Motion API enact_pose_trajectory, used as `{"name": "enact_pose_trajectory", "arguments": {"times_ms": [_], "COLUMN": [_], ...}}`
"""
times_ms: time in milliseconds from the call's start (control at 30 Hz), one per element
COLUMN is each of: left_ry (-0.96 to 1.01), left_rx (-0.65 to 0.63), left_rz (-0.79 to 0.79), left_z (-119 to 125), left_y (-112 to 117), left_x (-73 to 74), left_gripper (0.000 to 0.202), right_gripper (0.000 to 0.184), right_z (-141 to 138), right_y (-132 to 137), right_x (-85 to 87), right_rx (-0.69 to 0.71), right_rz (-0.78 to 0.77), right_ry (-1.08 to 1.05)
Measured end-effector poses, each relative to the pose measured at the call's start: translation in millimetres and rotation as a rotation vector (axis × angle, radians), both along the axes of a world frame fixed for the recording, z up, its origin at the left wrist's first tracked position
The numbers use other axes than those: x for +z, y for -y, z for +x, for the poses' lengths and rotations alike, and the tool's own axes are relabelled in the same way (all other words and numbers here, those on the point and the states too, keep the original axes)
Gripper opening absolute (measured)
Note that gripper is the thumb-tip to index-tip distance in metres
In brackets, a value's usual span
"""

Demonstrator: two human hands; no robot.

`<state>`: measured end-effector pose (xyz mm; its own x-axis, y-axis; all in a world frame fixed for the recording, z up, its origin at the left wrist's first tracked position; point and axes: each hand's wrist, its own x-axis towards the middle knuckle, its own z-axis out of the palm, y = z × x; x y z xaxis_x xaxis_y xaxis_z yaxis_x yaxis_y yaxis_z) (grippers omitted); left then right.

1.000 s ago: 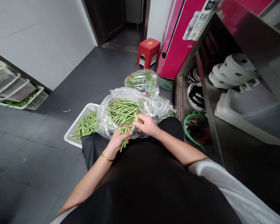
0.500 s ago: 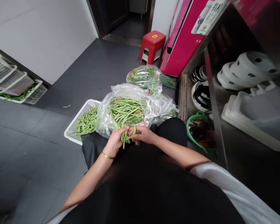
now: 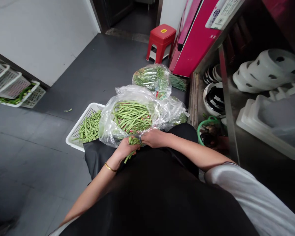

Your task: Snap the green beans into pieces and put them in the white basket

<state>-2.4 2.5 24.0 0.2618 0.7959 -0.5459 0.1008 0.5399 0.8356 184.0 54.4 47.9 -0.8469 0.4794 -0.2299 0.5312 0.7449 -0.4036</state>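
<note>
My left hand (image 3: 125, 148) is closed around a small bunch of green beans (image 3: 129, 156), whose ends stick out below and above the fingers. My right hand (image 3: 153, 137) is curled at the right end of that bunch. A small greyish thing shows at its fingertips, and what it grips is hidden. Just beyond both hands lies an open clear plastic bag (image 3: 107, 126) with a heap of long green beans (image 3: 131, 116) in it. To the left, a white perforated basket (image 3: 72, 135) holds shorter bean pieces (image 3: 90, 127).
Behind the bag lies another plastic bag of greens (image 3: 149, 78). A red stool (image 3: 162, 36) stands farther back. At right are a metal shelf with white containers (image 3: 265, 72) and a green basket (image 3: 200, 131). Stacked white baskets (image 3: 14, 85) stand at left; a bean piece (image 3: 68, 110) lies on the floor.
The bunch in my left hand has tilted, its lower ends now pointing down-left. My right hand has turned over, knuckles up, at the bunch's upper right. The view has shifted slightly.
</note>
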Motion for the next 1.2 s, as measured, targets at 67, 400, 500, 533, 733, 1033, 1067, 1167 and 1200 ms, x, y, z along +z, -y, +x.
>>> {"name": "enact_pose_trajectory", "arguments": {"times_ms": [67,400,500,533,733,1033,1067,1167,1200], "left_ry": [-0.004,0.217,0.303,0.297,0.054,0.116,0.095,-0.002,-0.03], "left_rx": [-0.001,0.224,0.328,0.354,0.259,0.424,0.4,0.232,0.184], "left_rz": [-0.014,0.057,-0.033,-0.061,0.08,-0.217,-0.218,0.021,0.142], "left_z": [-1,-5,-8,-9,-14,6,4,-4,-7], "left_y": [1,4,2,1,-1,7,10,17,18], "left_x": [-2.3,-2.2,-9.2,-11.4,-14.6,-24.2,-24.4,-15.3,-9.7], "left_gripper": [0.026,0.033,0.031,0.029,0.02,0.013,0.013,0.015,0.018], "right_gripper": [0.022,0.037,0.033,0.029,0.027,0.023,0.021,0.022,0.026], "right_z": [-3,-35,-28,-25,-28,-57,-55,-45,-41], "right_y": [3,6,-13,-20,-34,0,0,9,14], "right_x": [-1.8,-42.1,-38.0,-34.3,-13.2,-27.8,-27.5,-15.8,-9.0], "right_rx": [0.043,-0.681,-0.563,-0.529,-0.138,-0.104,-0.096,-0.134,-0.169], "right_rz": [0.028,-1.009,-0.815,-0.663,-0.166,0.097,0.049,-0.32,-0.515], "right_ry": [0.02,-0.689,-0.514,-0.447,-0.106,0.139,0.149,0.021,-0.071]}}
